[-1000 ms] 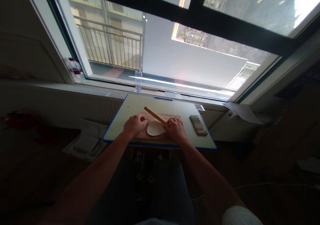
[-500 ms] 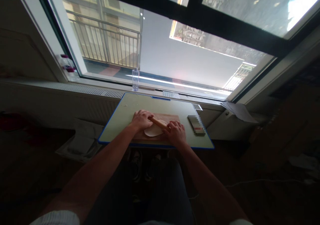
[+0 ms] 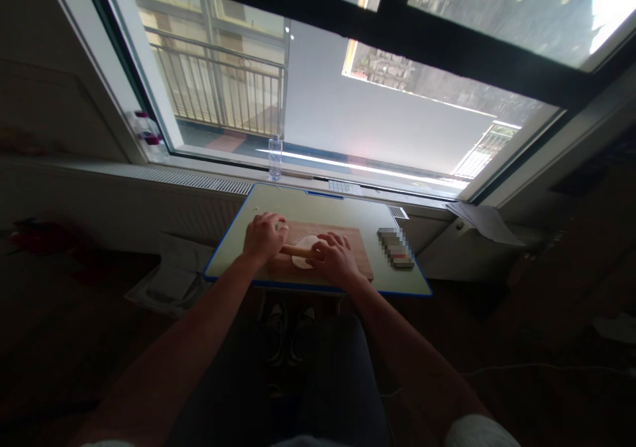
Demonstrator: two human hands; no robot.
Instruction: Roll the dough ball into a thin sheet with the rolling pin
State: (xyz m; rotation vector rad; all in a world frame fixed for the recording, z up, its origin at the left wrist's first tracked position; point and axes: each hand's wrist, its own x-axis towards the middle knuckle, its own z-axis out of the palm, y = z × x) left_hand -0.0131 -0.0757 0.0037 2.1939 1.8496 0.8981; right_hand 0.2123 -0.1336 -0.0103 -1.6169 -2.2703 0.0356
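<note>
Wood rolling pin (image 3: 297, 252) x1, L hand (image 3: 265, 236) + R hand (image 3: 338, 258) at its 2 ends, fingers loosely bent, can't tell if gripping. Pin's across 1 dough disc (image 3: 302, 262) on 1 board (image 3: 360, 255), 1 blue-edged table (image 3: 348, 206) under; 1 clear bottle (image 3: 275, 161) beyond.

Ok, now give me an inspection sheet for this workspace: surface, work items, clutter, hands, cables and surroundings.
Surface: blue-edged table bearing a wooden board.
Work items: flattened dough on the board, with a rolling pin across it.
Clutter: pixelated object on the table, right of the board.
Hands: left hand at the rolling pin's left end, grip unclear; right hand closed over its right end.
Cables: thin pale cord across the dark floor, at right.
Surroundings: large window ahead; clear bottle on the sill; papers at right.
</note>
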